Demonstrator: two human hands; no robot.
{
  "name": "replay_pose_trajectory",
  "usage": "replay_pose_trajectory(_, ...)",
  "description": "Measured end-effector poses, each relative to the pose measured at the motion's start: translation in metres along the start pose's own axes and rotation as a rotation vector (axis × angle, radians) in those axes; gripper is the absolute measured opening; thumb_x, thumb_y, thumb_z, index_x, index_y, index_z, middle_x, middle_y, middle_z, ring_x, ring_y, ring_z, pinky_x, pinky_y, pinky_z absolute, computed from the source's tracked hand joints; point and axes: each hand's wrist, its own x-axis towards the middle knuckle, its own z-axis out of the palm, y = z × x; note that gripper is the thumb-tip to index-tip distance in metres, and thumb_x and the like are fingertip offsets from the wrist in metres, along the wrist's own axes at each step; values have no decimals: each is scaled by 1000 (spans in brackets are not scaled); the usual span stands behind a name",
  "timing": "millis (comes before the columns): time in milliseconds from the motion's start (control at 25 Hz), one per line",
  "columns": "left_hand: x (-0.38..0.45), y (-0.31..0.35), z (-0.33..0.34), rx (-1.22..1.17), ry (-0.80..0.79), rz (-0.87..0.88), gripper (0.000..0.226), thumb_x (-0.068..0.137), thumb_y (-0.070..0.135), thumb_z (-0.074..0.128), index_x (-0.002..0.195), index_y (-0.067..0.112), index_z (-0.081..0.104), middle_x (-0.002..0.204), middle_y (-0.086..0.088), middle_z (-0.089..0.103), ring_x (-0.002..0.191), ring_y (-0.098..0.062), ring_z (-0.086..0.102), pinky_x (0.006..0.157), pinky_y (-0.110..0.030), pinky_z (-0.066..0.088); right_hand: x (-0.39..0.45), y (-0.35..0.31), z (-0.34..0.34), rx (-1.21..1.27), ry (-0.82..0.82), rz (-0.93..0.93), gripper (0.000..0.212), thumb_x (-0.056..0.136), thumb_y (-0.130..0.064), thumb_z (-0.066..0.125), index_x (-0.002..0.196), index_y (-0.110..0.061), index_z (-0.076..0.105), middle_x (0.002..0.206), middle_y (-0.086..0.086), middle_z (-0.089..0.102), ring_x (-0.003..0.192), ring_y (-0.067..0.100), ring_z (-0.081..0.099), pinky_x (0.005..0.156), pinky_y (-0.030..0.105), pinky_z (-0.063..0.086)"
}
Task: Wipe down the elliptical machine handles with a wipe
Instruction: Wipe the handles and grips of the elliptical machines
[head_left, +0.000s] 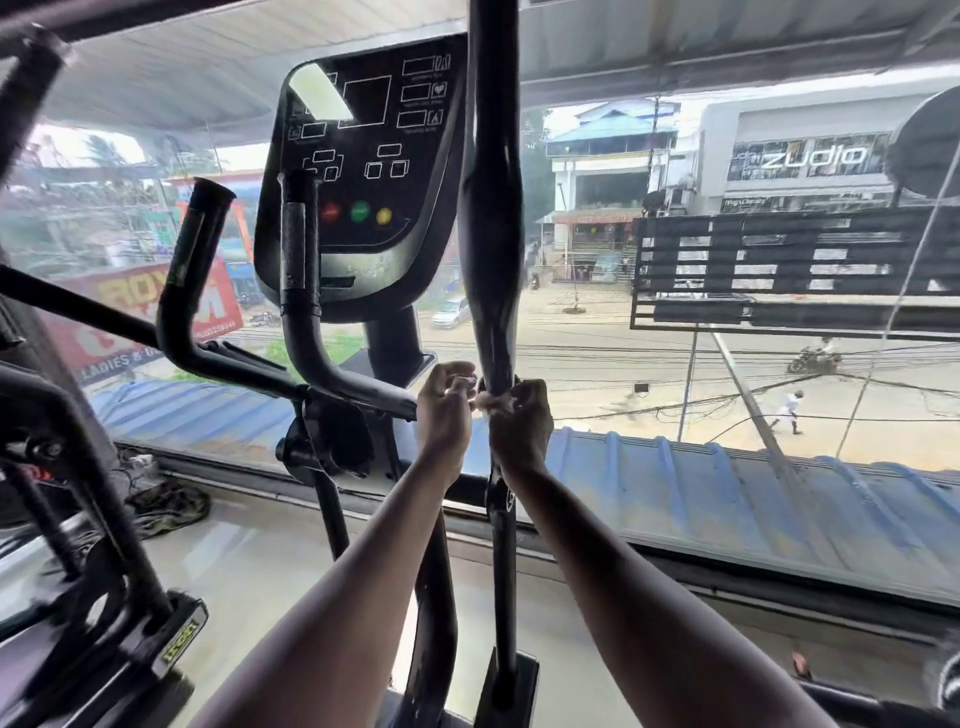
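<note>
Big window (727, 364) looks onto a street behind the console (363, 171). Right hand (519, 421) grips the tall handle (491, 234) at its base, wipe (491, 401) pinched there. Left hand (444, 405) curls beside it, probably tugging the wipe's end.

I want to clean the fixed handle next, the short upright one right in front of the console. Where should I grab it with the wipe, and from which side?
Wrap the wipe around the straight upright section of the fixed handle, near its top end. Come from the near side, probably with the left hand, since the console sits close behind it. The bar runs straight down to a bend, so one downward stroke should cover it.
</note>
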Motion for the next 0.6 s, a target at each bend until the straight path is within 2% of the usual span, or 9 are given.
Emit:
replay_pose_trajectory(80,-2,0,2,6,-2,1,25,82,12,52,78,32,67,87,0,69,85,-22,62,84,-42,50,8,-4,-5,-35,-26,34,30,79,-7,66,78,-25,43,81,-2,60,69,14,55,52,19,36)
replay_pose_trajectory(160,-4,-2,5,-16,18,3,27,86,3,52,81,26,65,86,-2,67,83,-21,59,80,-38,46,3,-9,-12,-45,29,-53,22,80,-1,58,82,-20,48,75,-7,54,65,9,49,50,14,32)
replay_pose_trajectory(240,-8,-1,10,-2,45,19,30,86,-2,52,81,25,65,86,-1,68,83,-20,59,80,-36,46,0,-6,-17,-50,41,-144,17,83,1,49,85,-15,53,78,-3,57,69,14,48,57,19,30)
replay_pose_trajectory(320,-14,-1,17,5,61,14,31,86,-4,52,84,25,64,88,0,69,85,-18,60,81,-36,47,7,-3,-22,-109,-27,-103,16,87,-2,46,89,-13,58,89,6,64,78,18,50,65,25,31)
replay_pose_trajectory(400,-18,-3,22,-1,68,19,28,88,-3,52,90,23,62,94,-3,69,88,-18,62,83,-35,49,21,-9,-26,-72,-53,-92,18,88,-5,48,89,-13,64,93,7,67,81,20,56,66,26,36)
replay_pose_trajectory(520,-21,-4,30,-29,88,55,25,92,2,47,92,22,61,96,-7,69,88,-19,62,79,-32,48,28,-21,-36,26,-44,-354,17,87,-4,56,86,-13,70,89,2,70,78,15,61,66,23,41)
replay_pose_trajectory(600,-18,-8,35,-71,142,61,26,93,8,41,87,24,61,90,-7,68,86,-20,61,80,-35,49,29,-15,-36,13,-176,-373,18,92,-13,54,89,-16,71,88,1,71,77,16,64,66,26,47)
